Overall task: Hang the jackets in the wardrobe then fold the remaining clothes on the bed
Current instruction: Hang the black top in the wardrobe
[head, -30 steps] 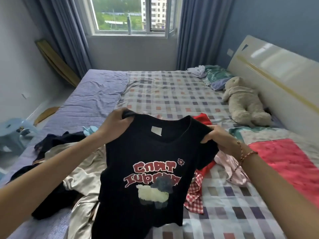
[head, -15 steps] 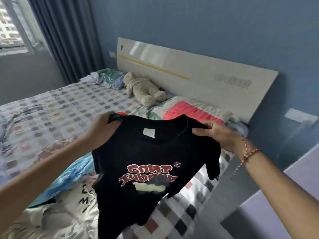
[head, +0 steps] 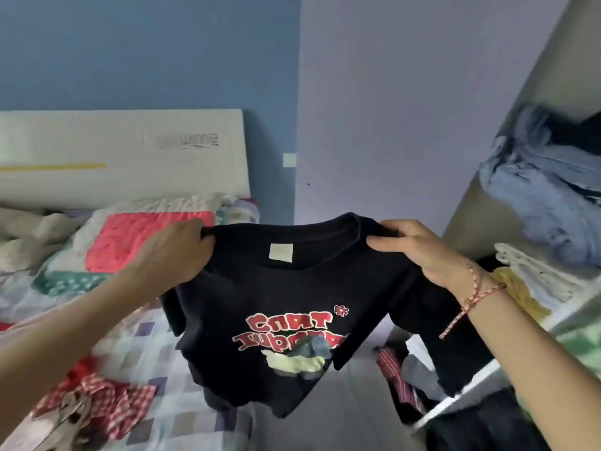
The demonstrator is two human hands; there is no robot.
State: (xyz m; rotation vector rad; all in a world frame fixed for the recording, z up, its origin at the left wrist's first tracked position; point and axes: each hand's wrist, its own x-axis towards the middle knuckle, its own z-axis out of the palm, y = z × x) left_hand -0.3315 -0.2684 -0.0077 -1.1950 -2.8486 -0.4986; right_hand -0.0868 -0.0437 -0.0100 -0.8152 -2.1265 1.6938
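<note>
A black T-shirt with red lettering and a pale printed figure hangs in the air in front of me, spread by its shoulders. My left hand grips its left shoulder and my right hand, with a red string bracelet on the wrist, grips its right shoulder. The shirt hangs over the gap between the bed on the left and the open wardrobe on the right. Its lower hem is partly bunched.
Checked bedding carries a red gingham garment and a pink and teal quilt by the white headboard. Wardrobe shelves hold piled blue clothes, white hangers, yellow fabric and dark clothes below. A lilac wardrobe panel stands ahead.
My view has swung right from the window and bed to the headboard end and the open wardrobe. Both hands keep the same grip on the black T-shirt, carried along with the turn.
</note>
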